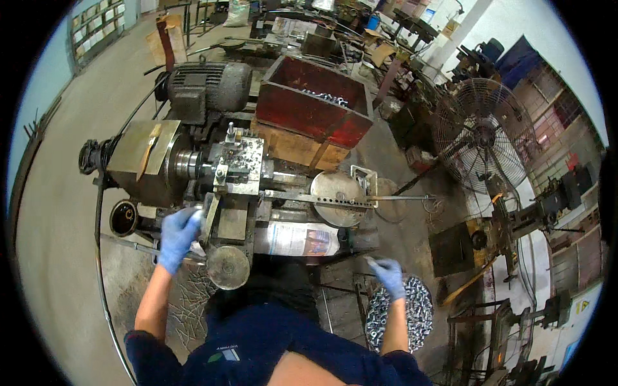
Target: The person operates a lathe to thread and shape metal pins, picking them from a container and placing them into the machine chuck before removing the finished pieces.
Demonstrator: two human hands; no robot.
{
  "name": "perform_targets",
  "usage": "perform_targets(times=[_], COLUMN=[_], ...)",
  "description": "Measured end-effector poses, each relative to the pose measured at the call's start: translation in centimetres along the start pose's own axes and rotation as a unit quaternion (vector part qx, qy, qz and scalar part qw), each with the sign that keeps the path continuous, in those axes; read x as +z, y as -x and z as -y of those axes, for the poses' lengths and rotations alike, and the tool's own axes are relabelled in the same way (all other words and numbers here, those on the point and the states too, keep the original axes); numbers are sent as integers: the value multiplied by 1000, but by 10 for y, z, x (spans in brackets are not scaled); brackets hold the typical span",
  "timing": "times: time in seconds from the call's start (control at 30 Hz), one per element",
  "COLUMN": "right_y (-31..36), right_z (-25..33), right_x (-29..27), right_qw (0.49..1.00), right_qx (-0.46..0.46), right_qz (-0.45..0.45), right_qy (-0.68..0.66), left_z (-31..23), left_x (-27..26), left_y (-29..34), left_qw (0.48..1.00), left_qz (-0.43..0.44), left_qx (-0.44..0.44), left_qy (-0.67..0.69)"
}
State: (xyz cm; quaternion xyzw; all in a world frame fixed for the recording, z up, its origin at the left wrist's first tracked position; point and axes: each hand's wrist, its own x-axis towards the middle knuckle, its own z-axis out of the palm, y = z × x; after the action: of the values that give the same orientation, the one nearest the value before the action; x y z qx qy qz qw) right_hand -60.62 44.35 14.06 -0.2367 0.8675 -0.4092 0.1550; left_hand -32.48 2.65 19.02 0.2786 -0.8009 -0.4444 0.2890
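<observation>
My left hand [178, 239], in a blue glove, is closed beside the lathe-like machine [239, 161], next to an upright flat metal bar [211, 217]. What its fingers hold, if anything, is hidden. My right hand [389, 278], also gloved, hovers over the near edge of a round container of small shiny metal parts [412, 315]. Its fingers are pressed together and point left, with a pale tip at their end; whether that is a small part or the glove I cannot tell. A round metal disc [228, 267] sits between my left forearm and my body.
A red bin [315, 103] with metal parts stands behind the machine, beside an electric motor [209, 90]. A perforated bar [341, 200] sticks out rightward over a round plate [337, 186]. Newspaper [299, 239] covers the machine's front. A large fan [484, 132] stands right; thin metal scraps [190, 302] litter the floor.
</observation>
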Motion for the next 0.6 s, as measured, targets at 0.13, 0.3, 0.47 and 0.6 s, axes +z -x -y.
perform_targets(times=[0.13, 0.3, 0.47, 0.6], right_y=[-19, -18, -9, -20], right_z=[135, 205, 222, 237], right_x=[83, 135, 149, 159], right_qw=[948, 870, 841, 824], right_qx=[-296, -485, -532, -549], right_qz=[108, 85, 78, 107], right_qy=[-46, -22, 58, 93], left_z=[-31, -49, -35, -37], left_x=[57, 72, 59, 45], left_y=[-6, 13, 12, 8], left_qw=[970, 883, 968, 986], left_qz=[198, 294, 212, 160], left_qx=[-68, -119, -21, -11], left_qy=[121, 346, 129, 42])
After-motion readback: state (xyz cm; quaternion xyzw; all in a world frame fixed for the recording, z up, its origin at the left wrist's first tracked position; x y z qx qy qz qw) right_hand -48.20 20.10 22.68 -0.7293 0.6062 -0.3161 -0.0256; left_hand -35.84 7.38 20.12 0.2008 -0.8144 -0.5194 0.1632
